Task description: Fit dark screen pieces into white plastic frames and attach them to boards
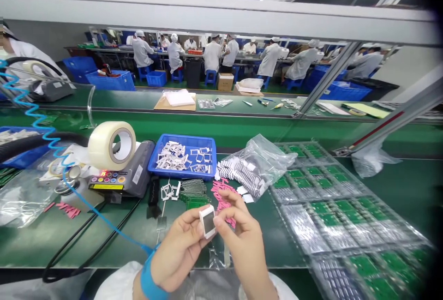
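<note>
My left hand, with a blue wrist strap, grips a small white-framed screen by its left side, tilted above the bench. At the screen's right edge, the thumb and forefinger of my right hand are pinched together; whether a thin piece sits between them is hidden. Just beyond my hands lie pink strips in a loose pile and a stack of green circuit boards. Several loose white frames are to the left of the boards. A blue tray behind them holds many more white frames.
A tape dispenser carrying a big tape roll stands at left, near a metal-topped bottle. The blue coiled cord runs to my wrist. Clear trays of boards fill the right; a plastic bag lies behind. People work beyond.
</note>
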A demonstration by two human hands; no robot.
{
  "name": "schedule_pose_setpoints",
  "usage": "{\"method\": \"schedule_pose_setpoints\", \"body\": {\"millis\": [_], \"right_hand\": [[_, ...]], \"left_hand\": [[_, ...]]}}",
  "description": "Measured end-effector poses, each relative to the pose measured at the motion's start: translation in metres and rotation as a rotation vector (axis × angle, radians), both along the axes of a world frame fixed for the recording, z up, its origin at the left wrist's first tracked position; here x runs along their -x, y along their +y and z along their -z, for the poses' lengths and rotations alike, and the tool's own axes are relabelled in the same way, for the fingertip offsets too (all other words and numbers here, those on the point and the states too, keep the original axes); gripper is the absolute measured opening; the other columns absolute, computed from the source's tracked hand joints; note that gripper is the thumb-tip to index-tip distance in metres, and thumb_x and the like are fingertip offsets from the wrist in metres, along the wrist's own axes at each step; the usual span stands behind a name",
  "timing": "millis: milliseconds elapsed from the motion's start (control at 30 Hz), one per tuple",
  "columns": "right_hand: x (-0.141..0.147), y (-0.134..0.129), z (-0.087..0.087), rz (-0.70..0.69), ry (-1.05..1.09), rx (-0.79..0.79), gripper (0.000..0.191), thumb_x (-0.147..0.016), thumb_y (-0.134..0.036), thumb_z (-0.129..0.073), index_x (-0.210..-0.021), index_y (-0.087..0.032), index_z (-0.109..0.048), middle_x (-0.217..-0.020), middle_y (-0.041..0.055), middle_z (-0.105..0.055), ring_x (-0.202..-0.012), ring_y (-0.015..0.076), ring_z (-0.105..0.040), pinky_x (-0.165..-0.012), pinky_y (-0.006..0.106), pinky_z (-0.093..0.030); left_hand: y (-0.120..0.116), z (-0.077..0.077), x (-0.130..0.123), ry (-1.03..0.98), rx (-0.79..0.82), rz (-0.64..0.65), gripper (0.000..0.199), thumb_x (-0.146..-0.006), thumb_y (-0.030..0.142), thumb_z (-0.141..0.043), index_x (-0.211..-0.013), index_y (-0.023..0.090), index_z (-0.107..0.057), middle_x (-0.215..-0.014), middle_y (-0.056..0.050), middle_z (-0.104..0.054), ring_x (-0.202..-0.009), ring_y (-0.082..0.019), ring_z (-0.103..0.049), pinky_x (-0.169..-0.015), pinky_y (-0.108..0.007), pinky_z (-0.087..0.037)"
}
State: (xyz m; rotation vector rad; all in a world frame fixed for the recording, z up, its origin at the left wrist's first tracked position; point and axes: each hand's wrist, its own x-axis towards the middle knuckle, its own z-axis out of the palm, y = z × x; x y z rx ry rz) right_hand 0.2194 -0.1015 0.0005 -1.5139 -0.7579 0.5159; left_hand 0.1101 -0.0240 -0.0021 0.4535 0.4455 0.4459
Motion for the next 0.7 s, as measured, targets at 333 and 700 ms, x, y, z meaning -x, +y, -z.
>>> {"method": "schedule_pose_setpoints", "body": {"millis": [333, 700], "right_hand": [[0.004, 0.001, 0.011, -0.103, 0.138, -0.105, 0.022, -0.074, -0.038, -0.069, -0.061, -0.021, -0.063, -0.117, 0.0089, -0.058, -0.113, 0.0299, -0.051, -0.093, 0.048, -0.041], [0.007, 0.005, 0.0, 0.07, -0.079, 0.043, 0.017, -0.073, -0.031, -0.064, -0.06, -0.021, -0.063, -0.113, 0.0081, -0.056, -0.113, 0.0303, -0.05, -0.095, 0.05, -0.036]], "left_hand": [[-0.001, 0.004, 0.003, -0.041, 0.01, 0.018, 0.025, -0.067, 0.019, -0.077, -0.092, 0.018, -0.072, -0.098, -0.005, -0.072, -0.093, -0.014, -0.064, -0.088, -0.024, -0.048], [-0.001, 0.006, 0.006, -0.018, 0.045, 0.007, 0.031, -0.064, 0.02, -0.08, -0.094, 0.017, -0.071, -0.098, -0.006, -0.072, -0.093, -0.015, -0.064, -0.09, -0.027, -0.048]]}}
